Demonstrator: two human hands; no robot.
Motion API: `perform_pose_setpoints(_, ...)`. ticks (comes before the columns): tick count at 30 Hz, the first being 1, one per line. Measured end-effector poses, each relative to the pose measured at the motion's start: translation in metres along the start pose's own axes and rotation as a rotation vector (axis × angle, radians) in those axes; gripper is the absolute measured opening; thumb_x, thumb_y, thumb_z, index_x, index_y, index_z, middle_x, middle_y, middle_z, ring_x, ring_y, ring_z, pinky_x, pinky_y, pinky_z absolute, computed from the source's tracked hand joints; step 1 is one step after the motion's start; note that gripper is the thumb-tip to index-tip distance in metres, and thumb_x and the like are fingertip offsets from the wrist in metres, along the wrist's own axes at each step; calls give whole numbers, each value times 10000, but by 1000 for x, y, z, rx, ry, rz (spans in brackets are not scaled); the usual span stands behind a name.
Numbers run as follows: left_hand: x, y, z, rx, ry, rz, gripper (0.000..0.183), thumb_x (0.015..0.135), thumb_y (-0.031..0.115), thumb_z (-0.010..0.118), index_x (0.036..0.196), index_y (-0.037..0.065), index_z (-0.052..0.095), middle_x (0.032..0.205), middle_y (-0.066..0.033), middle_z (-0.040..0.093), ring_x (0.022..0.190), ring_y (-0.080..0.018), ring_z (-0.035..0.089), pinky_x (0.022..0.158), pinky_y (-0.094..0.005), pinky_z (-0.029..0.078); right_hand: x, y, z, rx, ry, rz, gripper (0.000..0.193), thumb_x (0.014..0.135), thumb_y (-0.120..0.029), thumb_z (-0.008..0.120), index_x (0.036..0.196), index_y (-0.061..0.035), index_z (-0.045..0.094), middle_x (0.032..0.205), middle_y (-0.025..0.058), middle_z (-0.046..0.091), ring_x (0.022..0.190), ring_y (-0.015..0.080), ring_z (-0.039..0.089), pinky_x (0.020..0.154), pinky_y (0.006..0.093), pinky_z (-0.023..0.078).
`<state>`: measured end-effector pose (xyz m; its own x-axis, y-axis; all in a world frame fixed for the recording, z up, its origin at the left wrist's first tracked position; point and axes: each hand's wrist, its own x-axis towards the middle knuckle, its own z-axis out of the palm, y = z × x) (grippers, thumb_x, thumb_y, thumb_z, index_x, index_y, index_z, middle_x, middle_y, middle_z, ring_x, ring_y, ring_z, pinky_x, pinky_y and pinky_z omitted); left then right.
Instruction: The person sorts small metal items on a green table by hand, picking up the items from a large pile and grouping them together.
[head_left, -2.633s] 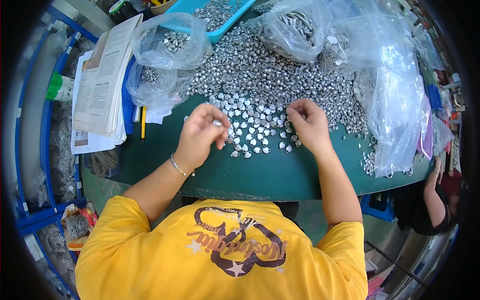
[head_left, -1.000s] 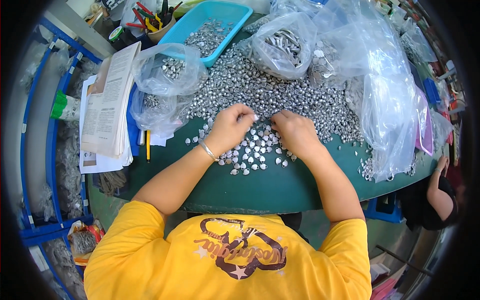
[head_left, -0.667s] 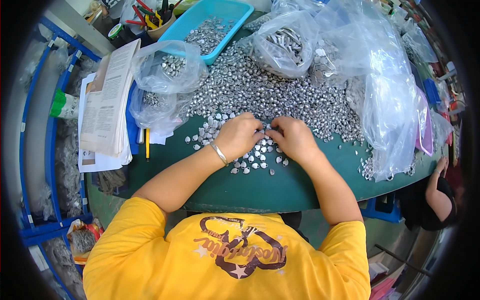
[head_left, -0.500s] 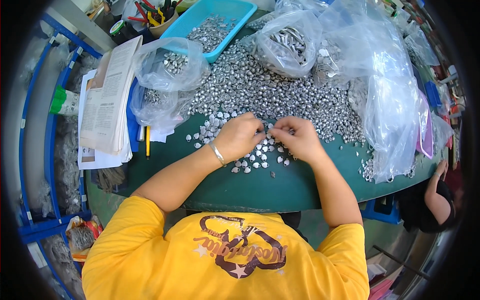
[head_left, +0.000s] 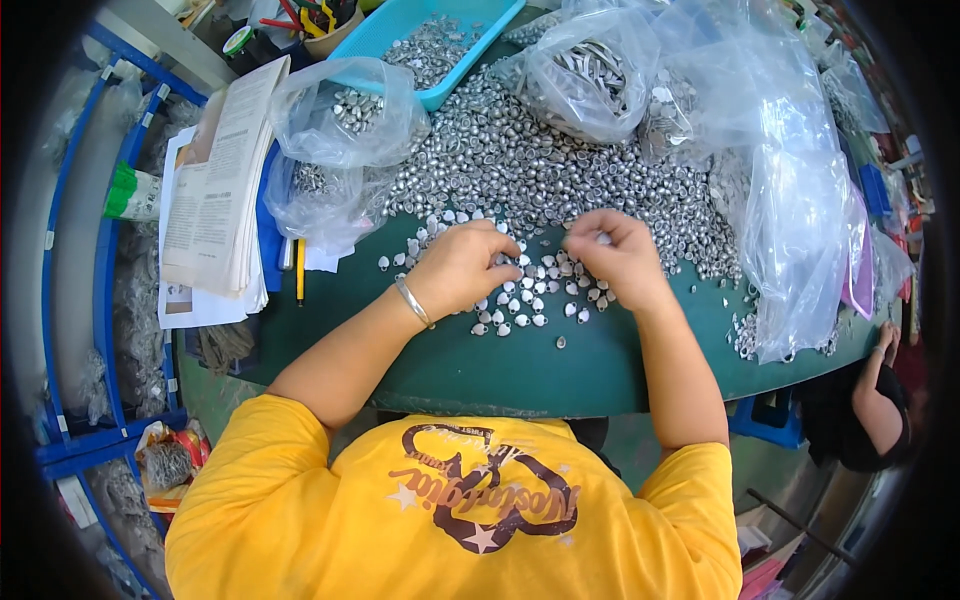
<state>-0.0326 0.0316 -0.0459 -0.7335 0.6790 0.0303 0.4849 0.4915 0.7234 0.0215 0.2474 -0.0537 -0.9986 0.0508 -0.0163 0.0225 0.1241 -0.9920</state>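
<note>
My left hand (head_left: 465,268) is closed over a scatter of small flat heart-shaped metal pieces (head_left: 503,318), its thumb and fingertips nearly meeting. Whatever sits in that pinch is too small to name. To the right, at the near edge of a big heap of small rounded silvery metal parts (head_left: 560,190), is my right hand (head_left: 618,262). Its fingers curl toward the thumb, and a pale speck shows between them that I cannot make out. The two hands are apart, with several heart-shaped pieces lying between them on the green tabletop (head_left: 480,375).
Left stand a newspaper stack (head_left: 225,190), a yellow pencil (head_left: 300,270) and a clear bag of parts (head_left: 345,115). Behind are a blue tray (head_left: 440,92) and another open bag (head_left: 590,85). Plastic sheeting (head_left: 790,220) covers the right. Another person's arm (head_left: 877,395) shows far right.
My hands, which met fingertip to fingertip, have separated. The right hand has moved right and slightly away toward the heap; the left has shifted a little left.
</note>
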Motion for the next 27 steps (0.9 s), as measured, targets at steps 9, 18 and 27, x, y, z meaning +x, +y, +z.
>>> perform_pose_setpoints(9,-11,-5,4,66,20,137,160,738,35,656,895,13,637,812,-129,544,743,-298,568,683,-355,459,-23,-2,3,-684,-54,-175,187,762,-142,674,911,-28,674,802,153,649,727,293,641,659,354,500)
perform_pose_setpoints(18,-26,-7,0,-528,26,-103,72,788,19,625,857,5,609,774,-36,535,589,-104,507,513,-232,415,-33,-4,-3,310,-19,218,84,837,-101,620,797,-28,612,649,-4,544,504,58,451,441,196,342)
perform_pose_setpoints(27,-15,-4,-2,-591,116,-276,106,798,64,633,888,9,641,654,-2,529,594,-79,495,498,-228,393,-24,-6,31,-828,-124,-324,131,770,-151,653,888,-97,672,780,105,635,680,310,609,607,380,499)
